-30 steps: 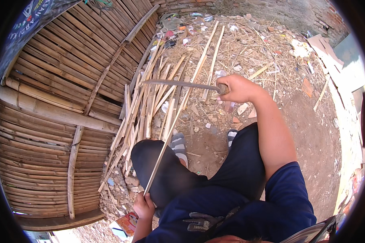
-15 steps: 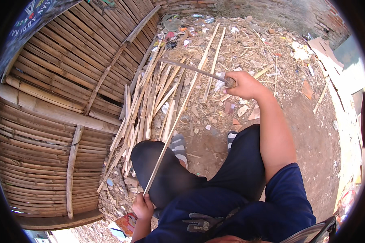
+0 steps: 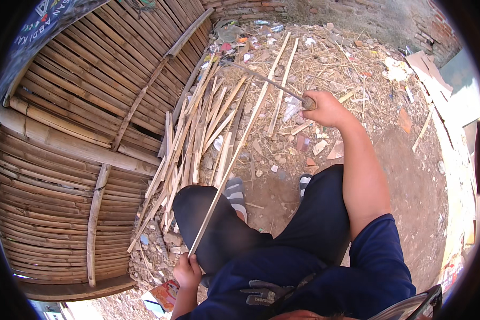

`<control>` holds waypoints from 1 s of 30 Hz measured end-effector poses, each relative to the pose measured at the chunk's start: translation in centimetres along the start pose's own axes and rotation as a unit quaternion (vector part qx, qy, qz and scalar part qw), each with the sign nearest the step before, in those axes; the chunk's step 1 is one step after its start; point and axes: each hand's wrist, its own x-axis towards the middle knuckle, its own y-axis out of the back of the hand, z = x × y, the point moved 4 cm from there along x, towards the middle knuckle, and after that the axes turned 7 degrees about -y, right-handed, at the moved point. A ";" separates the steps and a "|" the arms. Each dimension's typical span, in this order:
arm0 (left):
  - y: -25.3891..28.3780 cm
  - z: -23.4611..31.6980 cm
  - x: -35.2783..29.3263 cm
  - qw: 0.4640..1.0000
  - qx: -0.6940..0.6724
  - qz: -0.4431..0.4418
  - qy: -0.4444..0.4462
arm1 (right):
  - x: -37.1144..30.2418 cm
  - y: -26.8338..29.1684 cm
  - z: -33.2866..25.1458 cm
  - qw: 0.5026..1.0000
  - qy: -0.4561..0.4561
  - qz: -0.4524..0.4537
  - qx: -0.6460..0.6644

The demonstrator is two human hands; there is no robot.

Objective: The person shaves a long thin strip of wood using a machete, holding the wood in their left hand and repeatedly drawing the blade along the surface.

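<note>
- Nearest, left hand: thumb and fingers pinch the near end of a strip.
- Strip slants up and away across left knee, pale, long, thin.
- Farther out, right hand: fist wrapped round the handle of a knife; blade points to upper left, crosses strip in view, contact can't tell.
- Strip pile on ground, beside bamboo wall.
- Far back: brick wall, littered dirt and straw before it.
</note>
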 end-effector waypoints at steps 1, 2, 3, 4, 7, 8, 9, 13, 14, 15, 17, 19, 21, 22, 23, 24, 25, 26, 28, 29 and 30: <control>0.2 0.1 0.1 1.000 -0.003 -0.004 0.005 | 0.2 0.0 0.4 1.000 -0.013 -0.012 -0.009; 0.2 0.1 0.0 1.000 -0.003 -0.010 0.011 | 0.0 -0.5 -0.3 1.000 0.015 -0.026 -0.010; 0.2 0.1 0.0 1.000 -0.005 -0.009 0.013 | -0.3 -1.2 -1.1 0.998 0.043 -0.039 -0.011; 0.1 0.1 -0.1 1.000 -0.006 -0.008 0.015 | -0.5 -1.8 -2.0 0.996 0.071 -0.052 -0.013; -0.1 0.0 -0.2 0.999 -0.018 -0.017 0.025 | -1.8 -2.4 -4.2 0.983 0.076 -0.163 -0.037; 0.0 0.0 -0.2 0.999 -0.023 -0.017 0.031 | -2.0 -2.5 -4.6 0.977 0.074 -0.195 -0.043; 0.1 0.2 -0.1 0.999 -0.023 -0.008 0.021 | -1.8 -2.0 -4.2 0.978 0.085 -0.171 -0.079; 0.2 0.1 0.1 1.000 -0.007 0.009 -0.009 | -0.5 0.1 -0.6 0.998 -0.037 -0.045 -0.008; 0.1 0.0 0.1 1.000 0.000 0.008 -0.013 | -0.4 0.0 -0.9 0.999 -0.015 -0.050 -0.011; 0.0 -0.1 0.0 1.000 -0.005 0.003 -0.006 | -0.4 -0.3 -1.3 0.998 0.007 -0.054 -0.013; -0.1 -0.3 -0.1 1.000 -0.014 -0.008 0.007 | -0.7 -1.8 -2.3 0.996 0.059 -0.061 -0.021; 0.1 0.0 0.0 0.999 -0.027 -0.021 0.022 | -1.8 -3.2 -4.7 0.986 0.106 -0.122 -0.052; 0.2 0.1 0.3 0.999 -0.039 -0.024 0.025 | -2.4 -3.6 -5.6 0.975 0.147 -0.154 -0.065; 0.2 0.1 0.4 0.999 -0.045 -0.022 0.020 | -1.9 -3.2 -4.9 0.981 0.128 -0.140 -0.051; 0.4 0.1 0.4 0.998 -0.052 -0.023 0.013 | -1.4 -2.6 -3.4 0.986 0.106 -0.125 -0.035; 0.5 -0.1 0.2 0.999 -0.037 -0.021 0.009 | -0.7 -2.1 -2.4 0.990 0.090 -0.111 -0.018; 0.4 -0.4 0.0 1.000 -0.022 -0.020 0.004 | -0.1 -1.6 -1.3 0.996 0.043 -0.083 -0.009; 0.2 -0.5 0.2 1.000 -0.012 -0.019 -0.003 | 0.2 -0.6 -0.5 0.999 -0.008 -0.053 -0.005; 0.3 -0.7 0.3 0.999 -0.031 -0.027 -0.005 | 0.2 0.1 0.0 0.999 -0.030 -0.023 -0.008; 0.3 -0.6 0.3 0.999 -0.038 -0.029 -0.002 | 0.2 -0.5 -0.6 0.999 0.004 -0.029 -0.014; 0.2 -0.6 0.3 0.999 -0.038 -0.028 -0.001 | -0.1 -1.2 -1.1 0.999 0.034 -0.035 -0.020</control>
